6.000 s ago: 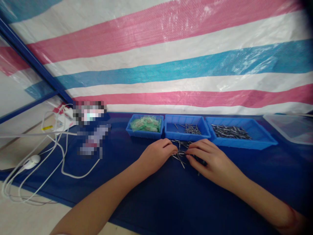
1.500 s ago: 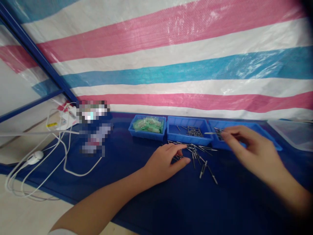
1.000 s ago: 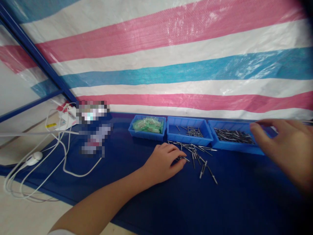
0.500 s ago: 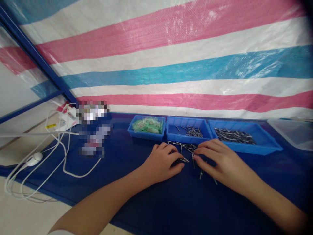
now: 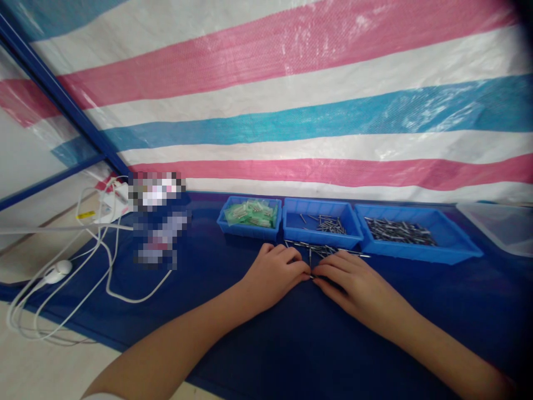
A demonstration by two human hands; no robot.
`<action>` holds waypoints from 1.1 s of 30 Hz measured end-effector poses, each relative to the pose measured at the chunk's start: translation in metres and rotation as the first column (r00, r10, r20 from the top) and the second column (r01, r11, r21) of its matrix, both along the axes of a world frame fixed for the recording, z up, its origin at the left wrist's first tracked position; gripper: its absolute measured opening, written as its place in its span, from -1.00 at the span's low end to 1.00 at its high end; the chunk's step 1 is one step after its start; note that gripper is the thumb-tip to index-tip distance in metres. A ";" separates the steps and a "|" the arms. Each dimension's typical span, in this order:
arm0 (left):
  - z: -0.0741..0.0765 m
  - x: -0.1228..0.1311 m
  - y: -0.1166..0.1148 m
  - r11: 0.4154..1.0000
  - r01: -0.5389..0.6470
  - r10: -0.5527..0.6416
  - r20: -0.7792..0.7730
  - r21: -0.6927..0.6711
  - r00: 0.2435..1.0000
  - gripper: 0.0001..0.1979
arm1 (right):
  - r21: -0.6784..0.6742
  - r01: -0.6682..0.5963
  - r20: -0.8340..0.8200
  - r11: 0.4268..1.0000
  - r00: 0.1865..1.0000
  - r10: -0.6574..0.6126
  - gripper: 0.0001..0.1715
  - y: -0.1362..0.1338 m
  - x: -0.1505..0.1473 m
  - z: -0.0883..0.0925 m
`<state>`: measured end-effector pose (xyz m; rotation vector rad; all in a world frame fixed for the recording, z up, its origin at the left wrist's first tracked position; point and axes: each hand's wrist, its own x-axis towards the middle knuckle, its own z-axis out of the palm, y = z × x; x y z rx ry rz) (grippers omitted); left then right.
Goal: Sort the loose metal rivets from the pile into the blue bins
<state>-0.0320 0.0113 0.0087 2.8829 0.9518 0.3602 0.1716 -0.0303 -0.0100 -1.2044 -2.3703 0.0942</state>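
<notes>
A loose heap of thin metal pins (image 5: pixel 322 250) lies on the dark blue mat (image 5: pixel 258 339), just in front of the trays. My left hand (image 5: pixel 275 275) rests on the mat with its fingers curled, its fingertips pinched at the near edge of the heap. My right hand (image 5: pixel 350 280) lies over the heap's right part, fingers bent and pressed together. The fingertips of the two hands meet on the pins. What lies under the right palm is hidden.
Three blue trays stand along the striped tarpaulin: one with green parts (image 5: pixel 250 214), a middle one (image 5: pixel 318 234) with few pins, a right one (image 5: pixel 420 253) with many pins. A clear plastic box (image 5: pixel 499 225) is far right. White cables (image 5: pixel 104 261) trail at left.
My right hand reached out to the right tray and beyond, then came back to the heap and now meets my left hand. The scattered pins have been drawn together under it.
</notes>
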 end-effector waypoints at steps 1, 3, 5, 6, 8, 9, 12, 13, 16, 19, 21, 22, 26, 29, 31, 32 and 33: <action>0.000 0.000 0.000 1.000 0.002 -0.002 -0.001 0.000 1.000 -0.82 | -0.007 0.007 0.000 1.000 1.000 -0.007 -0.82 0.000 0.000 -0.001; 0.001 0.000 0.000 1.000 0.004 -0.004 -0.007 -0.010 1.000 -0.81 | -0.022 0.022 0.003 1.000 1.000 -0.022 -0.82 0.000 0.000 -0.003; 0.003 0.000 0.000 1.000 0.002 -0.002 -0.011 -0.019 1.000 -0.81 | -0.019 0.047 0.005 0.999 0.999 -0.047 -0.83 0.000 0.001 -0.004; 0.004 0.000 -0.001 1.000 0.000 0.000 -0.010 -0.022 1.000 -0.81 | -0.011 0.061 0.004 0.998 0.998 -0.061 -0.84 0.000 0.002 -0.004; 0.005 0.000 -0.002 1.000 -0.009 0.009 -0.003 -0.027 1.000 -0.82 | 0.007 0.087 0.007 0.996 0.996 -0.087 -0.85 0.000 0.003 -0.003; 0.005 0.001 -0.003 0.999 -0.018 0.018 0.002 -0.032 1.000 -0.82 | 0.012 0.091 0.012 0.996 0.996 -0.092 -0.85 -0.001 0.003 -0.003; 0.004 0.001 -0.003 0.998 -0.042 0.043 0.021 -0.050 0.999 -0.78 | 0.017 0.081 0.027 0.997 0.996 -0.081 -0.83 -0.001 0.003 -0.002; 0.004 0.001 -0.003 0.998 -0.046 0.047 0.024 -0.052 0.999 -0.76 | 0.016 0.077 0.035 0.997 0.996 -0.077 -0.82 -0.001 0.003 -0.001; 0.003 0.000 -0.003 0.998 -0.042 0.043 0.015 -0.045 0.999 -0.75 | 0.000 0.089 0.074 0.996 0.993 -0.089 -0.82 -0.001 0.002 -0.001; 0.003 0.000 -0.002 0.999 -0.040 0.040 0.007 -0.032 0.999 -0.76 | -0.025 0.118 0.112 0.993 0.987 -0.115 -0.86 -0.002 0.003 -0.001; 0.003 0.000 -0.002 0.999 -0.041 0.042 0.009 -0.030 0.999 -0.76 | -0.045 0.132 0.122 0.990 0.985 -0.126 -0.85 -0.002 0.003 -0.001; 0.003 0.001 -0.002 0.999 -0.043 0.043 0.011 -0.032 0.999 -0.77 | -0.052 0.134 0.126 0.990 0.984 -0.127 -0.83 -0.003 0.003 -0.001; 0.002 0.000 -0.003 0.997 -0.052 0.054 0.039 -0.048 0.998 -0.77 | -0.052 0.124 0.135 0.991 0.984 -0.116 -0.78 -0.005 0.001 -0.002; 0.002 0.001 -0.003 0.995 -0.068 0.075 0.096 -0.071 0.993 -0.78 | -0.078 0.143 0.086 0.987 0.987 -0.136 -0.77 -0.005 -0.001 -0.002; 0.003 0.002 -0.001 0.990 -0.079 0.100 0.174 -0.119 0.980 -0.80 | -0.139 0.152 -0.006 0.979 0.988 -0.154 -0.75 -0.005 -0.001 0.001; 0.003 0.002 -0.001 0.984 -0.082 0.116 0.226 -0.156 0.967 -0.82 | -0.182 0.148 -0.068 0.972 0.984 -0.163 -0.75 -0.005 -0.001 0.002; 0.004 0.003 0.000 0.977 -0.078 0.133 0.280 -0.200 0.951 -0.83 | -0.232 0.140 -0.132 0.963 0.976 -0.173 -0.75 -0.005 -0.002 0.004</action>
